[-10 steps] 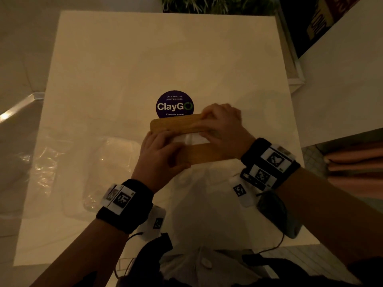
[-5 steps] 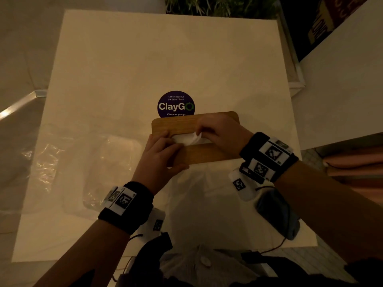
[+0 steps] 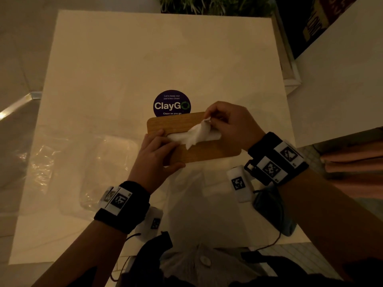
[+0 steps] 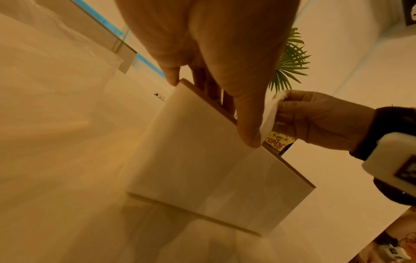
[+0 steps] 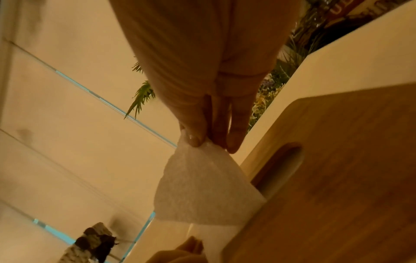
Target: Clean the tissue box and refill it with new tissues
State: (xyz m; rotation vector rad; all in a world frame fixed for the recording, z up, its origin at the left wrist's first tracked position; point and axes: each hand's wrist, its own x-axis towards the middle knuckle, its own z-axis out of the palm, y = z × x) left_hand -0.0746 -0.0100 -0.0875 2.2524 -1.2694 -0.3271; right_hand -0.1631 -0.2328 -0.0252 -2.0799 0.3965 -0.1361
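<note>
A tissue box with a wooden lid [image 3: 209,153] and white sides [image 4: 213,169] stands on the white table, just in front of me. My left hand [image 3: 165,150] grips its left end, fingers on the lid and thumb on the near side [image 4: 249,138]. A white tissue [image 3: 196,133] sticks up out of the lid's slot [image 5: 279,169]. My right hand [image 3: 209,119] pinches the tissue's top corner between thumb and fingers [image 5: 198,140] and holds it a little above the lid's far edge. The tissue's lower part is still inside the slot.
A round purple ClayGO sticker [image 3: 172,104] lies on the table just behind the box. Crumpled clear plastic wrap [image 3: 93,162] lies to the left. A dark flat object [image 3: 271,212] sits at the near right edge. A plant [image 3: 213,5] and a second white surface [image 3: 342,79] border the table.
My right hand moved from resting over the lid to the slot, pinched the tissue and drew it up and to the far right. The left hand kept its hold on the box.
</note>
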